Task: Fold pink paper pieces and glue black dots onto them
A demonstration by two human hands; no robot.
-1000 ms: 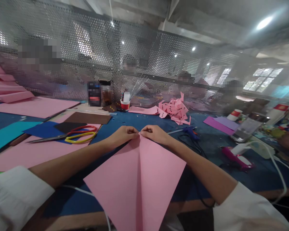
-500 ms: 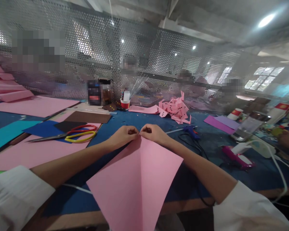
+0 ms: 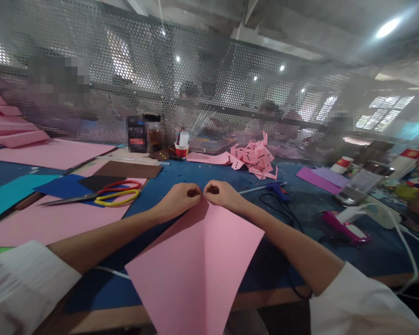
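Note:
A pink sheet of paper (image 3: pixel 195 265) lies folded into a kite shape on the blue table (image 3: pixel 293 209), its narrow tip pointing away from me and a crease running down its middle. My left hand (image 3: pixel 179 199) and my right hand (image 3: pixel 223 194) meet at that far tip, both with fingers curled and pinching the paper there. The wide part of the sheet hangs over the table's near edge towards me.
Scissors with red and yellow handles (image 3: pixel 104 195) lie on pink sheets at the left. A glue gun (image 3: pixel 345 228) and cables are at the right. Pink paper scraps (image 3: pixel 254 160), a cup (image 3: pixel 181 149) and jars stand by the perforated metal screen (image 3: pixel 195 93).
The pinched tip of the pink paper has shifted slightly away from me, and the sheet's side corners look a little narrower. Both hands stay at the tip.

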